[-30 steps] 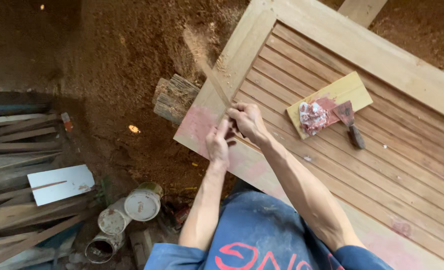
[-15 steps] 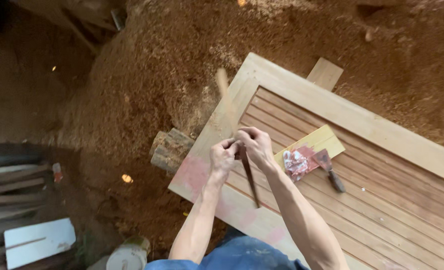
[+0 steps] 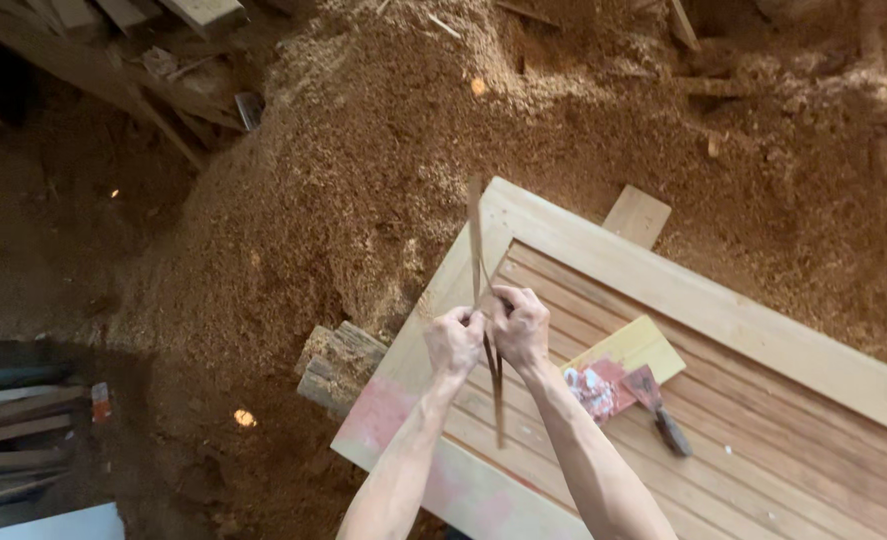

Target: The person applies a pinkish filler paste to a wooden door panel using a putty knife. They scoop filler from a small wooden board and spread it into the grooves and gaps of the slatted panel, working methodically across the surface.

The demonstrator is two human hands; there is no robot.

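My left hand (image 3: 454,340) and my right hand (image 3: 516,326) are both closed around a thin wooden strip (image 3: 476,230), held upright over the corner of a slatted wooden panel (image 3: 753,330). The strip sticks up above my fists and its lower end hangs down between my forearms. A second thin sliver seems to split off it near my fingers. To the right of my hands, a yellow board (image 3: 635,349) with pink filler on it lies on the slats, and a putty knife (image 3: 660,406) rests beside it.
A deep heap of sawdust (image 3: 383,160) covers the ground behind and left of the panel. A rough log block (image 3: 338,365) sits under the panel's left edge. Planks (image 3: 13,440) lie at the lower left, timber scraps at the top left.
My hands have lifted the strip from lying low across the panel edge to standing nearly upright. The view has swung up, away from the cans and my lap.
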